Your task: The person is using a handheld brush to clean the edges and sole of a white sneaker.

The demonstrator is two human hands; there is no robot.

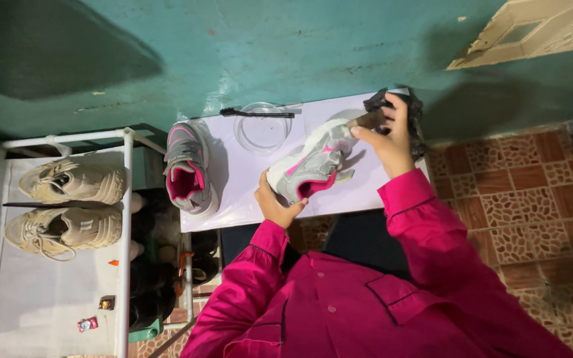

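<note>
The left hand [274, 204] grips a grey and pink sneaker [313, 166] by its heel end, fingers closed around the near edge so that the shoe is lifted and tilted over the counter [247, 182]. The right hand [389, 136] is closed on a small brown brush [366, 120], which appears to be pressed against the toe of the shoe; a dark cloth [411, 113] lies bunched just behind that hand, and whether the fingers also pinch part of it is hard to tell from this angle.

For this scrubbing step, the heel grip should stay firm so that the shoe does not twist under the brush. Short strokes along the toe, away from the pink lining, would probably keep dirt out of the opening. Turning the shoe with the left hand, not reaching round with the right, would likely keep the work in sight.

The matching sneaker [190, 169] stands at the left end of the counter, opening toward the near side. Between the two shoes sits a clear plastic bowl [262, 126], with a thin black brush [256, 113] lying across its far rim. Well to the left, a white rack [127, 199] carries a pair of cream sneakers [67, 205].
</note>
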